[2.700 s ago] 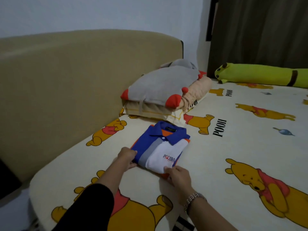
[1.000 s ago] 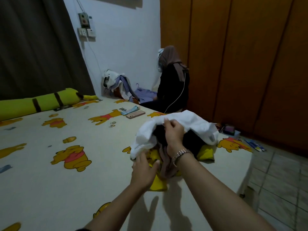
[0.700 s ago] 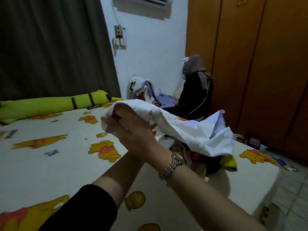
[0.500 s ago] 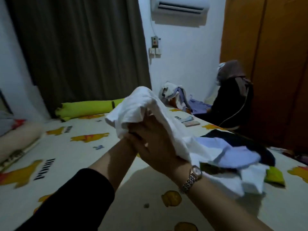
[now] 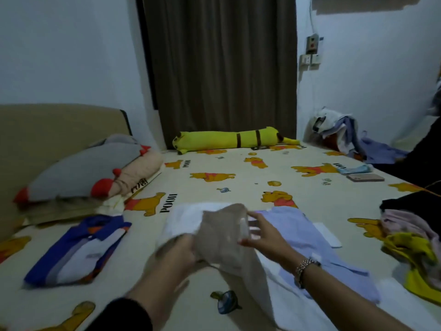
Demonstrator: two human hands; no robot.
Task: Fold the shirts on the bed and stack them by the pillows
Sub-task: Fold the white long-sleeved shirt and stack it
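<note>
A white and pale lilac shirt (image 5: pixel 298 237) lies spread on the bed in front of me, partly lifted and blurred by motion. My left hand (image 5: pixel 177 250) grips a bunched white part of it. My right hand (image 5: pixel 265 234), with a metal watch on the wrist, pinches the raised fabric between thumb and fingers. A folded blue, white and orange polo shirt (image 5: pixel 76 247) rests at the left, just in front of the pillows (image 5: pixel 83 172). A pile of unfolded clothes (image 5: pixel 410 235), black, pink and yellow, sits at the right edge.
The bed sheet (image 5: pixel 238 187) has a yellow bear print. A long yellow bolster (image 5: pixel 229 139) lies along the far edge by the dark curtain. A phone (image 5: pixel 365 177) rests at the far right, beside a person in black (image 5: pixel 424 151). More clothes (image 5: pixel 334 130) are heaped in the far corner.
I turned from the clothes pile back toward the pillows. The white shirt, held up in both hands before, has come down onto the bed in front of me.
</note>
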